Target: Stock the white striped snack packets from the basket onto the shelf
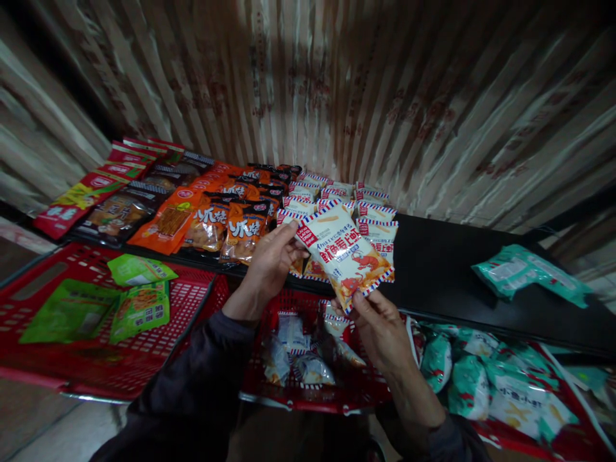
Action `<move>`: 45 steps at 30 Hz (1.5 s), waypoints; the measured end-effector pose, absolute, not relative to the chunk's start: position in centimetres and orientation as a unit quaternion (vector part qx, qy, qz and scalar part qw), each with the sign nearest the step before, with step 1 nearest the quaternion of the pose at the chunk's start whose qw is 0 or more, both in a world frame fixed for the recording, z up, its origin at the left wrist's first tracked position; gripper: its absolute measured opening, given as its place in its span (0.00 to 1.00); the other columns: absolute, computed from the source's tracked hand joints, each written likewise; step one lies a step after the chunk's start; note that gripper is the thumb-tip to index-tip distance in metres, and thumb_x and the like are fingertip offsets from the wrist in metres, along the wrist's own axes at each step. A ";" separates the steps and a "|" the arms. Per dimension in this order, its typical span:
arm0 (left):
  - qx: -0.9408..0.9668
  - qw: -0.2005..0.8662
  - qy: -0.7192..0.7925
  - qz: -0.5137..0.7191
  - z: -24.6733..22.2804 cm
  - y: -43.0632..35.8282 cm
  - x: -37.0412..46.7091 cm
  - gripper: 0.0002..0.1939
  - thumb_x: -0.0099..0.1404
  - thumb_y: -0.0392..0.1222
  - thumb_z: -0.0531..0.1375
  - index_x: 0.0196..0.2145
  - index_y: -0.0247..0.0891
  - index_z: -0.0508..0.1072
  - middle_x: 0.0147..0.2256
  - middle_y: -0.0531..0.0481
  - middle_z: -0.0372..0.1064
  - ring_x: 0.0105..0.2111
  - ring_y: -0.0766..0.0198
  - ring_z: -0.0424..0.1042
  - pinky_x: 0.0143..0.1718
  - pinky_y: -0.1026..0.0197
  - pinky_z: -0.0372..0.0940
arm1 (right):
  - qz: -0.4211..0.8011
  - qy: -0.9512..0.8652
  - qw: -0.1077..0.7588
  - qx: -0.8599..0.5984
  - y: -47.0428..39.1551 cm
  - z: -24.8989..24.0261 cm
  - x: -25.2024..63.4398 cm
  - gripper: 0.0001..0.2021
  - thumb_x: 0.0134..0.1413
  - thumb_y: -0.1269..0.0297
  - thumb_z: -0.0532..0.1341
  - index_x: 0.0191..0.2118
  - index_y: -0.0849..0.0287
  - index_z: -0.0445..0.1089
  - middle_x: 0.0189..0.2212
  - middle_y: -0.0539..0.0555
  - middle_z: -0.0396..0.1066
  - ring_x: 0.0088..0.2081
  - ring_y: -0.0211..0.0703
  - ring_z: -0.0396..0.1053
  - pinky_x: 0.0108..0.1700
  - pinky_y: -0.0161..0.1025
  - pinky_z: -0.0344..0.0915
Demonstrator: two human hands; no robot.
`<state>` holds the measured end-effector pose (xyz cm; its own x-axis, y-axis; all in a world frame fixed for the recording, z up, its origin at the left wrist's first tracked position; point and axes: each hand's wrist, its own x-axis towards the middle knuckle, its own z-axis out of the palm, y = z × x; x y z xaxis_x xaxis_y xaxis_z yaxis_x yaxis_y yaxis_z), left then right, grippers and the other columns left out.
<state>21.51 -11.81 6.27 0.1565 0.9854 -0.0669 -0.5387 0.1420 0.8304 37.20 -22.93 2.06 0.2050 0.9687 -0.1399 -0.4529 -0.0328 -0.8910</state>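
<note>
A white snack bag (347, 251) with red lettering and a striped edge is held face up between both hands. My left hand (269, 266) pinches its upper left corner, and my right hand (382, 324) grips its lower edge. Behind it, similar white striped bags (378, 212) stand in rows on the black shelf (428, 256). Below the hands, a red basket (315, 404) contains several more striped bags (291, 332).
Orange and black bags (244, 228), brown bags (115, 215) and red bags (72, 205) line the shelf's left. Teal bags (532, 273) lie at its right. The left basket (29, 269) holds green bags (72, 311); the right one holds teal-and-white bags (524, 391). Corrugated sheeting rises behind.
</note>
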 end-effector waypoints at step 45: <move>0.348 0.755 0.228 0.507 6.7 -13.7 22.6 0.18 0.60 0.55 0.63 0.40 0.39 0.78 0.40 0.46 0.79 0.45 0.53 0.75 0.42 0.57 0.70 | -0.152 -0.735 0.479 -0.454 -24.0 2.4 37.8 0.17 0.57 0.81 0.59 0.46 0.52 0.71 0.32 0.52 0.68 0.34 0.41 0.65 0.35 0.39 0.66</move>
<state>22.59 -13.72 6.71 0.3826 0.9239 0.0077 -0.6062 0.2447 0.7568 37.79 -24.04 2.37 -0.1277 0.5223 0.8431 0.8136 0.5413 -0.2121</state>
